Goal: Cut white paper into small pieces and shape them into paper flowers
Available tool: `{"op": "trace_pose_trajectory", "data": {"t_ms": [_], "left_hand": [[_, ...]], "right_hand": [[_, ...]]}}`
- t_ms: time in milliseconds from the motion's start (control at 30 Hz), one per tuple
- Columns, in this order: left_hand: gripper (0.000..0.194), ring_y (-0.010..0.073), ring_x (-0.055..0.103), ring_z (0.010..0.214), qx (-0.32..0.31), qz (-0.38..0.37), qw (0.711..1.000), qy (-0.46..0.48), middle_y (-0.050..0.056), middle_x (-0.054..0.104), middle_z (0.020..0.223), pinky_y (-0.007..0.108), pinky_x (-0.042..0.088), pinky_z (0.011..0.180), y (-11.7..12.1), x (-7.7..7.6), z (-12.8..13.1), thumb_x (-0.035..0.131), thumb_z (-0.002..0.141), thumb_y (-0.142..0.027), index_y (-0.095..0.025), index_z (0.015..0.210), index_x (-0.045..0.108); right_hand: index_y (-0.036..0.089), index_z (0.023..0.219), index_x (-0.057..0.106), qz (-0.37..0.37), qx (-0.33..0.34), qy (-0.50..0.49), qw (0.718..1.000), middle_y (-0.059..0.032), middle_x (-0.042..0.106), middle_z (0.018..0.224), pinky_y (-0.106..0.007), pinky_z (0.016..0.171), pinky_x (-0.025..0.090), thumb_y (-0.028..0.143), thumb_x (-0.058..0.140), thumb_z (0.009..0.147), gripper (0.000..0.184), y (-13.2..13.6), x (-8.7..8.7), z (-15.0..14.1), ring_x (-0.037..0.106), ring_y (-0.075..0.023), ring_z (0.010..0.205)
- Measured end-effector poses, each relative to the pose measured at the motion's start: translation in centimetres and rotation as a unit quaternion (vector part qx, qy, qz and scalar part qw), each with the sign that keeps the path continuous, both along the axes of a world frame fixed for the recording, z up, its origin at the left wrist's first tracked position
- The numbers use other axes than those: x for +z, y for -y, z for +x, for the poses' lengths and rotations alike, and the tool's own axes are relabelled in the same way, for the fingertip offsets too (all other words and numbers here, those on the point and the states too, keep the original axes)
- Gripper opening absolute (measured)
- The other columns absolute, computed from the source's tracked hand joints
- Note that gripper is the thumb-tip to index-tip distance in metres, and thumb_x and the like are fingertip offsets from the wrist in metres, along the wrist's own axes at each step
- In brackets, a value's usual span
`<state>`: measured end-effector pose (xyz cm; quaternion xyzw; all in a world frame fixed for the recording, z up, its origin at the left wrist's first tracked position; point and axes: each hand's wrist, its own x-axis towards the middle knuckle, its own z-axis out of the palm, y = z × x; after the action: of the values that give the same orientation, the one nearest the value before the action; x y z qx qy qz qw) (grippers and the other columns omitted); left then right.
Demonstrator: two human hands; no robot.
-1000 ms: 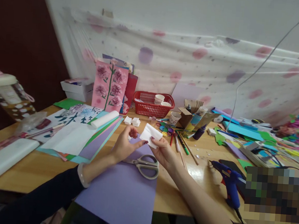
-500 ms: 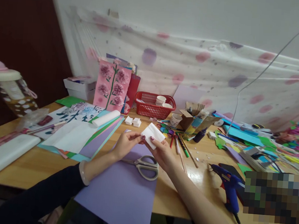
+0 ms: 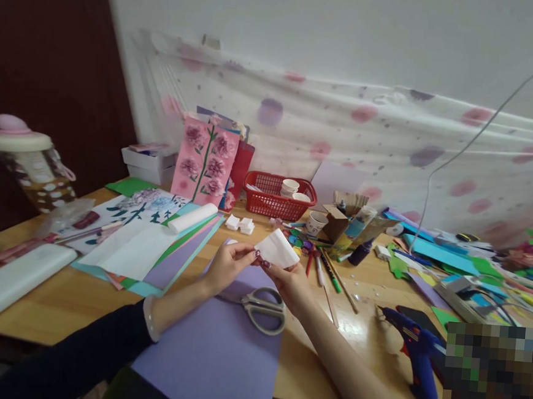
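Between my two hands is a small folded piece of white tissue paper (image 3: 277, 248), held up above the table. My left hand (image 3: 231, 267) pinches its lower left corner with thumb and forefinger. My right hand (image 3: 292, 282) grips the lower edge, its thumb close to the left thumb and its fingers behind the paper. Just below the hands, scissors with grey handles (image 3: 264, 310) lie on a purple sheet of paper (image 3: 217, 355). Small stacks of white paper squares (image 3: 240, 224) sit beyond my left hand.
A red basket (image 3: 277, 206) with paper cups stands at the back. Coloured sheets and a white paper roll (image 3: 193, 218) lie to the left, near a long white device (image 3: 20, 284). Pens and a brush (image 3: 340, 285) lie right of centre; a blue glue gun (image 3: 414, 346) is at the right.
The folded paper has turned in my hands, and both thumbs have moved down to its lower left edge. The whole view has shifted slightly, with the scene sitting lower.
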<state>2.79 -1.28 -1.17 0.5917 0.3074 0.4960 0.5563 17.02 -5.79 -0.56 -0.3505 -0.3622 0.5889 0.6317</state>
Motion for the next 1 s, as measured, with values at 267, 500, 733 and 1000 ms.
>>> {"op": "trace_pose_trajectory", "data": {"t_ms": [267, 500, 733, 1000], "left_hand": [[0.017, 0.0172, 0.067, 0.069, 0.017, 0.000, 0.999, -0.033, 0.005, 0.072, 0.071, 0.028, 0.053, 0.069, 0.3, 0.1, 0.1, 0.068, 0.069, -0.029, -0.012, 0.074, 0.069], [0.013, 0.0173, 0.067, 0.070, 0.017, 0.000, 1.000, -0.020, 0.004, 0.072, 0.072, 0.028, 0.053, 0.071, -0.6, -0.1, -0.2, 0.065, 0.069, -0.024, -0.013, 0.075, 0.069], [0.018, 0.0151, 0.063, 0.068, -0.005, -0.019, 1.000, 0.024, 0.003, 0.070, 0.073, 0.026, 0.049, 0.067, -0.5, 0.2, -0.2, 0.069, 0.066, -0.027, -0.013, 0.077, 0.068], [0.016, 0.0119, 0.057, 0.063, 0.018, -0.096, 0.992, 0.078, 0.003, 0.068, 0.066, 0.023, 0.043, 0.062, -0.9, -0.4, 0.0, 0.073, 0.065, -0.026, -0.011, 0.070, 0.070]], "right_hand": [[0.016, 0.088, 0.070, 0.011, -0.012, 0.030, 0.999, -0.0042, 0.072, 0.089, -0.031, 0.083, 0.050, 0.011, 0.078, 0.055, 0.034, -0.1, -0.4, -0.1, 0.065, -0.0186, 0.084], [0.012, 0.095, 0.069, -0.027, -0.007, 0.019, 0.999, -0.0091, 0.072, 0.093, -0.032, 0.081, 0.053, 0.025, 0.078, 0.064, 0.035, -0.5, -0.9, 0.5, 0.068, -0.0197, 0.084], [0.009, 0.084, 0.072, -0.048, -0.031, 0.099, 0.993, -0.0107, 0.073, 0.081, -0.027, 0.068, 0.055, 0.031, 0.079, 0.061, 0.032, -0.6, -1.3, 0.6, 0.069, -0.0190, 0.076], [0.013, 0.081, 0.065, 0.003, -0.017, 0.220, 0.975, -0.0055, 0.070, 0.069, -0.029, 0.064, 0.052, 0.041, 0.073, 0.065, 0.033, -0.6, -1.0, 0.8, 0.066, -0.0173, 0.065]]}}
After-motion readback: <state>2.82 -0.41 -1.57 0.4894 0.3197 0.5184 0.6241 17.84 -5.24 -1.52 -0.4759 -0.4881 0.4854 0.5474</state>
